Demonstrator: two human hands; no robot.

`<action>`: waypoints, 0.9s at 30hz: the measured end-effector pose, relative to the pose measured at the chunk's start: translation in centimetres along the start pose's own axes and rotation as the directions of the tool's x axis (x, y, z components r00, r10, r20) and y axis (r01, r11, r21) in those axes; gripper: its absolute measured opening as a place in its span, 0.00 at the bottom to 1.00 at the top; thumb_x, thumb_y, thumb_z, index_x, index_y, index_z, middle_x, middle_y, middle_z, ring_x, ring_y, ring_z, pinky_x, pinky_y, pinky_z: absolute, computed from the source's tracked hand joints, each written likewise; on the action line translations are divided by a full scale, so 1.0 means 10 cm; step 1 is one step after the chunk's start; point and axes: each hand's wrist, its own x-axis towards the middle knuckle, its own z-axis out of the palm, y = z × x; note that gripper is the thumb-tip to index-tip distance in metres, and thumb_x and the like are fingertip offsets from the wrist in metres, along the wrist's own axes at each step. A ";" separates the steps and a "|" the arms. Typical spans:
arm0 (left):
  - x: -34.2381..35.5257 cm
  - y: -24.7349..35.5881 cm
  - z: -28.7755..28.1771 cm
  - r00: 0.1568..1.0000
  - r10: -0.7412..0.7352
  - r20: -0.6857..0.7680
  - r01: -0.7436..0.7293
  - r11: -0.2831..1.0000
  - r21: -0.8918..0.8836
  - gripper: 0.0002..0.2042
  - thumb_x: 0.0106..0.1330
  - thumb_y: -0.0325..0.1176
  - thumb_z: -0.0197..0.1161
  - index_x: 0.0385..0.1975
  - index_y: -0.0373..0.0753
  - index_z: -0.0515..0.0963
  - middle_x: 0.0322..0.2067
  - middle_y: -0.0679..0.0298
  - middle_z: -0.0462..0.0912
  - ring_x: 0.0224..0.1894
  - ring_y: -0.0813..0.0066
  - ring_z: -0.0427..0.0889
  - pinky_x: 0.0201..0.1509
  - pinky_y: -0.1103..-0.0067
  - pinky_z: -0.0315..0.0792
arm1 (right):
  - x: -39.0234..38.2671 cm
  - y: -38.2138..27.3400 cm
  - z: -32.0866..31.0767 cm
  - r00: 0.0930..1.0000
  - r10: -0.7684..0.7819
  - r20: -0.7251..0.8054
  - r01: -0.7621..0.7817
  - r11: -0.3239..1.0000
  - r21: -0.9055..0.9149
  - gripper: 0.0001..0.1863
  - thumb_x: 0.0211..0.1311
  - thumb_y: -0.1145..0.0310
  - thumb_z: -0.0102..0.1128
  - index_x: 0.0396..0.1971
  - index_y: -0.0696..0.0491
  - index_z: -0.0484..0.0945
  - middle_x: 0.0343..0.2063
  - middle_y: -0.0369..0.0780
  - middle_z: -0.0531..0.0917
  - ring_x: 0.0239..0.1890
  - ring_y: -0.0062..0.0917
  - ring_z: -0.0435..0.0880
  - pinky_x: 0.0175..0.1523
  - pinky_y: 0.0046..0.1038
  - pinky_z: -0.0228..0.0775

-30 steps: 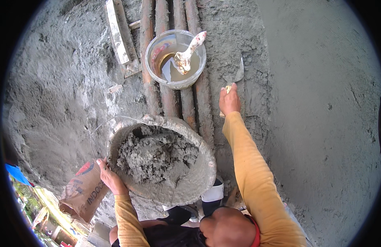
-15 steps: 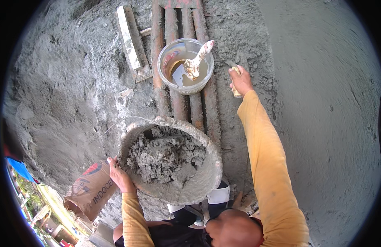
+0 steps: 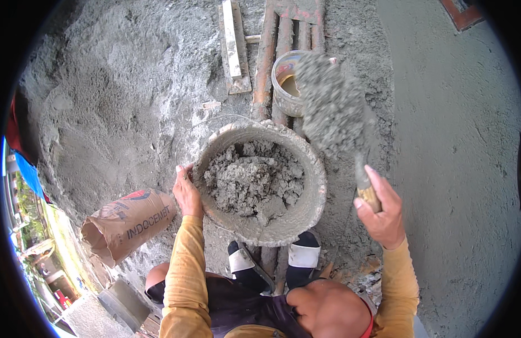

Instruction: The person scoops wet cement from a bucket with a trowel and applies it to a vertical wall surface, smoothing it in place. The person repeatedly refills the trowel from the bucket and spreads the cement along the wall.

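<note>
My left hand (image 3: 187,194) is closed on the left rim of a mortar-crusted bucket (image 3: 318,174). Crumbly wet grey mortar (image 3: 252,183) lies inside it. My right hand (image 3: 381,211) grips the wooden handle of a trowel (image 3: 367,191) to the right of the bucket. A big heap of mortar (image 3: 334,107), blurred by motion, rides on the trowel and hides its blade. Behind that heap stands a clear plastic tub (image 3: 282,101) with murky water, partly covered; most of its brush is hidden.
Rusty, mortar-smeared bars (image 3: 263,73) run under the tub. A wooden float (image 3: 232,50) lies at their left. An open brown paper sack (image 3: 131,219) rests left of the bucket. Smooth grey plaster (image 3: 452,169) spans the right side. My sandalled feet (image 3: 304,256) are below the bucket.
The trowel has come nearer and its mortar load now shows over the tub. My right arm has bent back. The bucket sits more level, with my left hand still on its rim. The view has shifted.
</note>
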 end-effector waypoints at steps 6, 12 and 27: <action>-0.02 -0.01 -0.08 0.997 0.071 0.028 -0.069 0.995 -0.068 0.29 0.68 0.52 0.39 0.48 0.27 0.72 0.44 0.49 0.77 0.50 0.64 0.73 0.57 0.75 0.61 | -0.03 -0.36 0.10 0.967 -0.212 0.145 0.244 0.931 -0.272 0.27 0.48 0.69 0.62 0.52 0.52 0.70 0.26 0.39 0.75 0.21 0.32 0.75 0.26 0.32 0.68; -0.06 0.01 -0.10 0.997 0.060 0.049 -0.050 0.983 -0.176 0.29 0.69 0.51 0.37 0.47 0.27 0.72 0.40 0.50 0.79 0.44 0.66 0.77 0.51 0.75 0.67 | 0.23 -0.79 0.23 0.801 -0.057 0.596 0.451 0.712 -0.538 0.19 0.54 0.61 0.55 0.47 0.50 0.71 0.25 0.44 0.77 0.21 0.36 0.80 0.27 0.35 0.72; -0.13 0.20 -0.10 0.997 0.051 0.055 -0.041 0.985 -0.169 0.33 0.68 0.55 0.33 0.47 0.27 0.73 0.43 0.47 0.78 0.47 0.63 0.76 0.56 0.73 0.62 | 0.18 -0.70 -0.18 0.876 -0.094 0.473 0.413 0.654 -0.634 0.25 0.49 0.62 0.62 0.51 0.42 0.70 0.21 0.36 0.70 0.24 0.29 0.77 0.25 0.31 0.70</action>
